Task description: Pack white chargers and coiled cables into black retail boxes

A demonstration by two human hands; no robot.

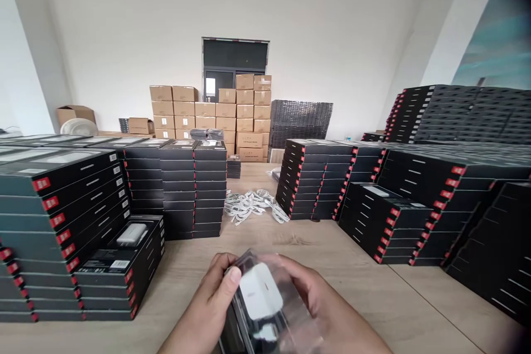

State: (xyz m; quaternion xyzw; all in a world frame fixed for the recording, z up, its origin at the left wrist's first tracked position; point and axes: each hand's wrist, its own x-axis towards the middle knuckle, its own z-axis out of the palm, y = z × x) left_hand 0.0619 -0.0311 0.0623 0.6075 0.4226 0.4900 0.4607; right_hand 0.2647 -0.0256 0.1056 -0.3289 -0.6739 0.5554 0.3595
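The left hand [215, 298] has a narrow grip on the near-left side of a clear, glossy plastic package [286, 323], with its thumb pressed over the edge. The right hand [309, 290] curls around the other side, its grip also closed on the package, though the film blurs and partly hides its fingers. The package is tilted, nearer the wearer than the loose pile of white cables [253, 204], and inside it show a white, rounded, square-faced plastic block [260, 291] and a smaller white piece [265, 333], too blurred to tell in detail. The pile lies on the pale wood-grain surface [186, 265]. Left of the pile stand tall stacks of flat black boxes with red tabs [83, 193]; a lower black stack [112, 287], nearer than the pile, carries a white plastic block [131, 234] on top. Just right of the pile rises another stack of black boxes with red marks [307, 182], and further right a lower black stack [385, 227] bears a flat white item [376, 191]. Well beyond the pile, brown cardboard cartons [207, 116] are piled before a dark-framed opening [235, 55] in the white wall [332, 27], with a tall dark stack of trays [299, 121] beside them.
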